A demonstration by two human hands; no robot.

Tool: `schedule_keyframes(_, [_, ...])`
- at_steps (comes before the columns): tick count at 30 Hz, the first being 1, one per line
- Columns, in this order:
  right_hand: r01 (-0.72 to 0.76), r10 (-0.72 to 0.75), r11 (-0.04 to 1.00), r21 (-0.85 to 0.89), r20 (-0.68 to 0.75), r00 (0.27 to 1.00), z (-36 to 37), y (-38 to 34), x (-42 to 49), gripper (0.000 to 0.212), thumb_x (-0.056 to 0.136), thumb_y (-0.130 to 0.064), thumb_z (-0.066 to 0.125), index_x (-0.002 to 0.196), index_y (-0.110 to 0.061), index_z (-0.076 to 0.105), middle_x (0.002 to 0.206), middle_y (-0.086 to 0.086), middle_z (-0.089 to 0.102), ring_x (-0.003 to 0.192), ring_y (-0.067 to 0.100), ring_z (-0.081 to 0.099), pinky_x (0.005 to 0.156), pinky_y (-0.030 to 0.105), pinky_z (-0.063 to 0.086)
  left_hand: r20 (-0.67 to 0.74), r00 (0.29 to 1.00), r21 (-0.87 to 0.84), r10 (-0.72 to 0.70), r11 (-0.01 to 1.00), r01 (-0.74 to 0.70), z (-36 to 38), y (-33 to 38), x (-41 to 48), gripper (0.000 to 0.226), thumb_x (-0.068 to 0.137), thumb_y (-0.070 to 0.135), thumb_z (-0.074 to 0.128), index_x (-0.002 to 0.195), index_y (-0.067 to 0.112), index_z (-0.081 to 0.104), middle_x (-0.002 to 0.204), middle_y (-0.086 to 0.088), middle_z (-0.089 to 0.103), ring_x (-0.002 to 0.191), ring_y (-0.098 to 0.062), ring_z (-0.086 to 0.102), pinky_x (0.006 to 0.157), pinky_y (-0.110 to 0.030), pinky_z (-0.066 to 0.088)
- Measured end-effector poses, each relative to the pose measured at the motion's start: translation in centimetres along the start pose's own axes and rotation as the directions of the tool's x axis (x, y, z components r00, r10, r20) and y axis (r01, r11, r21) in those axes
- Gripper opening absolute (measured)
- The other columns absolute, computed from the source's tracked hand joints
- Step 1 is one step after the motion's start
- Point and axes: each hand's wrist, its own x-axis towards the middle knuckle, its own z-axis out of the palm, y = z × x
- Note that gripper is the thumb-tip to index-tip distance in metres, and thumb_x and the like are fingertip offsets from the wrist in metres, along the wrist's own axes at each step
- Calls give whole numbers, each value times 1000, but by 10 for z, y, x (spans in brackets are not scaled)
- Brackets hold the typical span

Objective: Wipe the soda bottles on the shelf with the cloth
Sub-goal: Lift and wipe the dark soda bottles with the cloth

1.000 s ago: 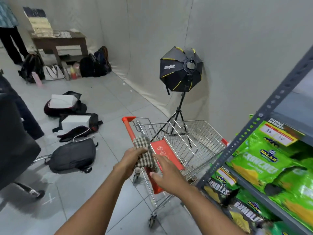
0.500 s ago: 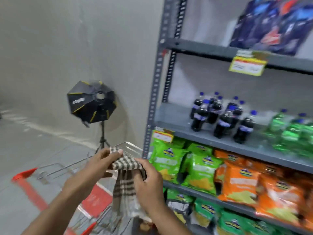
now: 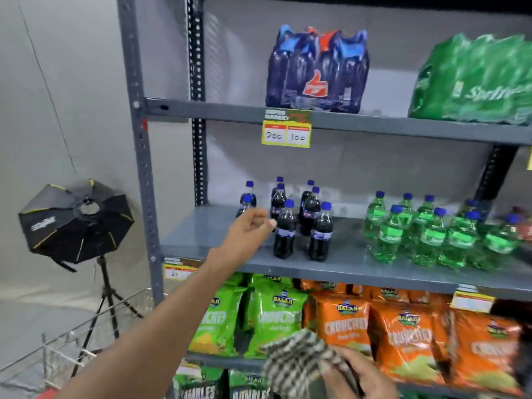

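Observation:
Several dark cola bottles (image 3: pixel 302 223) with blue caps stand in a group on the grey middle shelf (image 3: pixel 339 269). Green soda bottles (image 3: pixel 426 234) stand to their right. My left hand (image 3: pixel 249 230) reaches up to the shelf, fingers loosely curled, holding nothing, just in front of the leftmost dark bottles and partly covering one. My right hand (image 3: pixel 352 375) is low at the bottom of the view, gripping the checked cloth (image 3: pixel 299 361) in front of the snack bags.
Shrink-wrapped soda packs (image 3: pixel 316 70) sit on the shelf above. Green and orange snack bags (image 3: pixel 339 321) fill the shelf below. A wire shopping cart (image 3: pixel 66 349) is at lower left, a softbox light on a tripod (image 3: pixel 76 220) behind it by the wall.
The view swung from the cart up to the shelf. My left hand let go of the cloth and rose to the dark bottles; my right hand kept the cloth low.

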Motion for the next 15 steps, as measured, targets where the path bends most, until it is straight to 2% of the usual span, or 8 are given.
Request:
schedule_keyframes(2, [-3, 3, 1000, -8, 9, 1000, -23, 5, 12, 21, 77, -7, 80, 80, -28, 80, 76, -19, 77, 78, -9, 68, 66, -2, 46, -12, 1000, 18, 17, 1000, -17, 21, 7, 29, 19, 93, 32, 68, 110, 30, 60, 113, 2, 66, 104, -14, 62, 85, -24, 48])
schedule_keyframes(5, [21, -21, 1000, -6, -9, 1000, -59, 3, 33, 20, 78, -15, 79, 80, -36, 82, 88, -15, 79, 84, -4, 70, 75, 5, 51, -42, 999, 62, -4, 998, 7, 44, 7, 64, 38, 91, 41, 66, 126, 26, 59, 127, 2, 63, 119, -15, 59, 101, -34, 47])
schedule_keyframes(7, [39, -39, 999, 38, -4, 999, -79, 0, 44, 19, 81, -18, 75, 76, -35, 82, 81, -19, 78, 82, -14, 67, 72, -2, 46, -39, 999, 102, -31, 994, 35, 58, 5, 79, 51, 90, 47, 64, 135, 26, 54, 134, 2, 60, 123, -16, 57, 108, -39, 44])
schedule_keyframes(9, [19, -17, 994, 109, -23, 1000, -91, -5, 51, 17, 81, -23, 70, 72, -32, 82, 71, -17, 77, 74, -14, 67, 66, 2, 46, -38, 998, 148, -58, 987, 63, 65, 0, 90, 55, 92, 50, 60, 141, 25, 50, 135, 3, 57, 123, -16, 55, 110, -39, 41])
schedule_keyframes(12, [-111, 117, 972, 206, -16, 993, -103, -10, 64, 15, 83, -31, 70, 74, -28, 81, 64, -4, 77, 74, 20, 72, 68, 27, 50, -85, 992, 197, -88, 975, 103, 73, -7, 97, 53, 91, 58, 55, 136, 29, 54, 117, 3, 64, 105, -14, 60, 96, -35, 47])
schedule_keyframes(15, [-205, 216, 931, 301, -3, 976, -113, -15, 76, 12, 85, -25, 69, 73, -27, 69, 45, -14, 67, 59, 18, 59, 70, 34, 50, -69, 996, 221, -55, 973, 69, 79, -13, 97, 37, 97, 46, 54, 126, 22, 60, 103, -1, 69, 92, -14, 61, 75, -21, 44])
